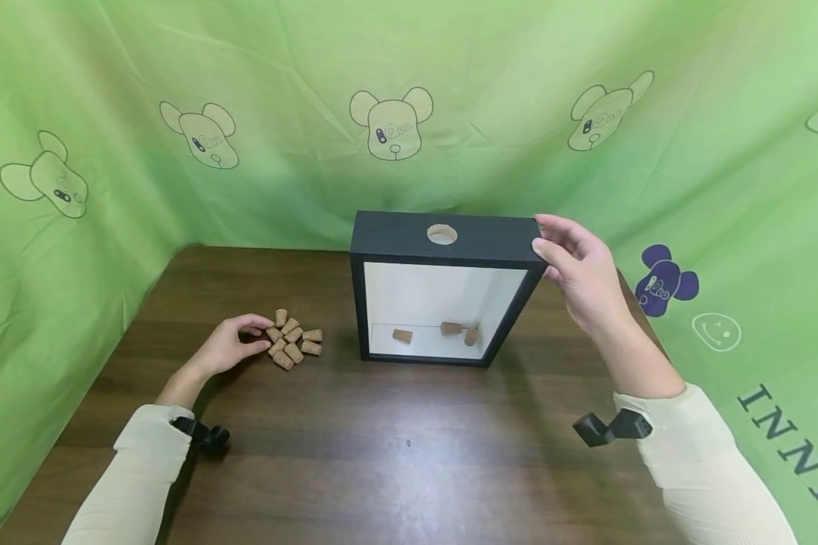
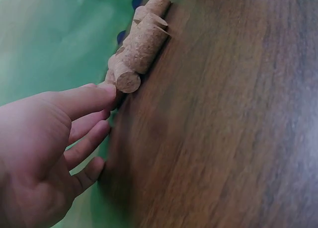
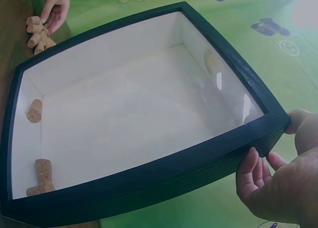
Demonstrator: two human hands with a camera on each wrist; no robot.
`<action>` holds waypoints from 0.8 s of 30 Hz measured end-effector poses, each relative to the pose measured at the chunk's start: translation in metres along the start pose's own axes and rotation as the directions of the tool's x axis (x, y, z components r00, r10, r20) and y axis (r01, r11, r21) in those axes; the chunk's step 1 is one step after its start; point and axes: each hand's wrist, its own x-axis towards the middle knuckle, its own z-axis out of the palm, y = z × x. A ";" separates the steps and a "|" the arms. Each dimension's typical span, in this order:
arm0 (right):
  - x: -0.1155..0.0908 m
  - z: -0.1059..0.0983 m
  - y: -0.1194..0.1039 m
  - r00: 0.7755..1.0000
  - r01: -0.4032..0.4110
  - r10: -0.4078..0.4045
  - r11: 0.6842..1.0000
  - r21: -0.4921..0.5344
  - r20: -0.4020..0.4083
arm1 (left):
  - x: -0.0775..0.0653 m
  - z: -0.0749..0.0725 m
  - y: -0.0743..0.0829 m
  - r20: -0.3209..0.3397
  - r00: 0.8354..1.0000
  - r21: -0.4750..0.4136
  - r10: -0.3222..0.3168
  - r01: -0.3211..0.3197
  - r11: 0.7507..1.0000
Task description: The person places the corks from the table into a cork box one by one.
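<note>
A black box (image 1: 448, 236) stands upright toward the far edge of the table (image 1: 409, 462), its clear front facing the near edge and a round hole (image 1: 442, 235) in its top. Three corks (image 1: 402, 335) lie inside on its white floor. The right hand (image 1: 584, 280) grips the box's upper right corner, thumb in front, fingers behind. Nearer the table's left edge, loose corks (image 1: 293, 334) sit in a cluster. The left hand (image 1: 226, 346) reaches to their left side, fingers and thumb apart, clasping nothing; a fingertip meets or nearly meets one cork.
</note>
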 end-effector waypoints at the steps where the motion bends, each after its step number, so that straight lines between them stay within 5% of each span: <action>1: 0.000 0.000 0.000 1.000 0.001 -0.001 1.000 0.000 0.000 | 0.001 0.000 0.000 0.001 1.000 0.000 0.002 -0.002 1.000; 24: -0.001 -0.001 0.001 1.000 0.002 -0.002 1.000 -0.004 0.005 | 0.006 0.005 -0.001 0.008 1.000 0.089 0.019 -0.020 0.996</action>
